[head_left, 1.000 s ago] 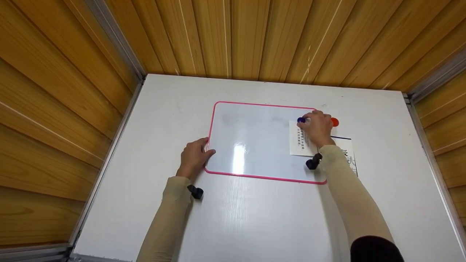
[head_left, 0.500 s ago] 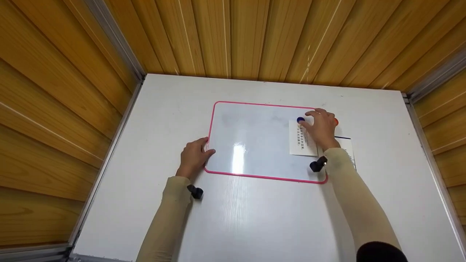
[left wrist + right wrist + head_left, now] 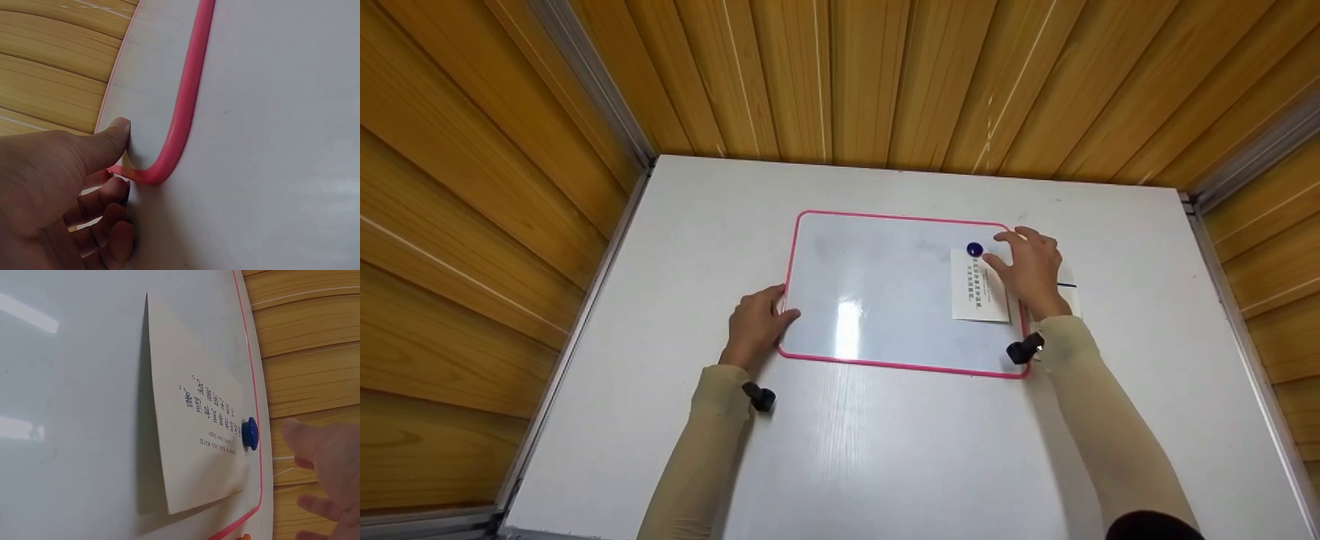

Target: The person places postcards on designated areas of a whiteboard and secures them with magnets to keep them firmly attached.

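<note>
Left hand point(image 3: 757, 322): pinching whiteboard point(image 3: 877, 292) near one corner. Right hand point(image 3: 1033, 276): released, holding nothing. Blue magnet point(image 3: 974, 249), card point(image 3: 967, 292) under it: just beside right hand; a careless brush might shift both.

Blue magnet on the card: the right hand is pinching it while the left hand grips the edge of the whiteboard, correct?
No: the right hand isn't pinching the blue magnet on the card; the right wrist view shows them apart. The left hand does grip the whiteboard's edge.

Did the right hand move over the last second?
Yes; judged against the whiteboard, the right hand has shifted rightward, away from the blue magnet.
</note>
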`<state>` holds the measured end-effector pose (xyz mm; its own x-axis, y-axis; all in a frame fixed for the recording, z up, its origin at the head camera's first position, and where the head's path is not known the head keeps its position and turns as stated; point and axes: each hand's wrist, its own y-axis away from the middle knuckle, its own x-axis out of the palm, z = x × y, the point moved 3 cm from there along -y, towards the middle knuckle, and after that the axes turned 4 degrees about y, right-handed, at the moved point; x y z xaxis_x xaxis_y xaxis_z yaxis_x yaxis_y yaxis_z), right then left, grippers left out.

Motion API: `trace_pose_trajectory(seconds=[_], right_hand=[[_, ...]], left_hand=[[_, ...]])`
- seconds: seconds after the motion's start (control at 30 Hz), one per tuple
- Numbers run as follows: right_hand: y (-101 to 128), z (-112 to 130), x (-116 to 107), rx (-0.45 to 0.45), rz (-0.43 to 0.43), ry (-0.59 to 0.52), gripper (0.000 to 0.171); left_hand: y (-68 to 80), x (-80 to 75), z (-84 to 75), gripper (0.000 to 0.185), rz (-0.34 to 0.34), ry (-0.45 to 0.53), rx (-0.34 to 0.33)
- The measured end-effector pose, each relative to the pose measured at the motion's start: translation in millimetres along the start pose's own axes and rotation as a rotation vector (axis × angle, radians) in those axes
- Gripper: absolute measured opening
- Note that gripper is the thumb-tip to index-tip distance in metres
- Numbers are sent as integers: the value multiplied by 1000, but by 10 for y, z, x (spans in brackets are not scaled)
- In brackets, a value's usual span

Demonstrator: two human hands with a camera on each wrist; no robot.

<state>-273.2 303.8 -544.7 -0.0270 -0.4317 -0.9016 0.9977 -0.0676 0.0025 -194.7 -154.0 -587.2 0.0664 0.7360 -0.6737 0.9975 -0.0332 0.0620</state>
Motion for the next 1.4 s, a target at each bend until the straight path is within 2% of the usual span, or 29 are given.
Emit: trace_pose_trajectory(seconds=[0.33,0.77,1.1,1.4], right_hand=[[78,-25,-25,-20,-1,-2,49],[237,-129,-109,-75,-10,4,52],[378,-269,-152,-7,3,-5,53],[491,-391,-208,-16,-17,-16,53]], left_hand=[[-44,-3,10,60,11,-19,-29],[-12,34,35,59,4,2,-29],[4,25,19,59,3,4,-37],[-14,15,34,60,4,-5,-16]])
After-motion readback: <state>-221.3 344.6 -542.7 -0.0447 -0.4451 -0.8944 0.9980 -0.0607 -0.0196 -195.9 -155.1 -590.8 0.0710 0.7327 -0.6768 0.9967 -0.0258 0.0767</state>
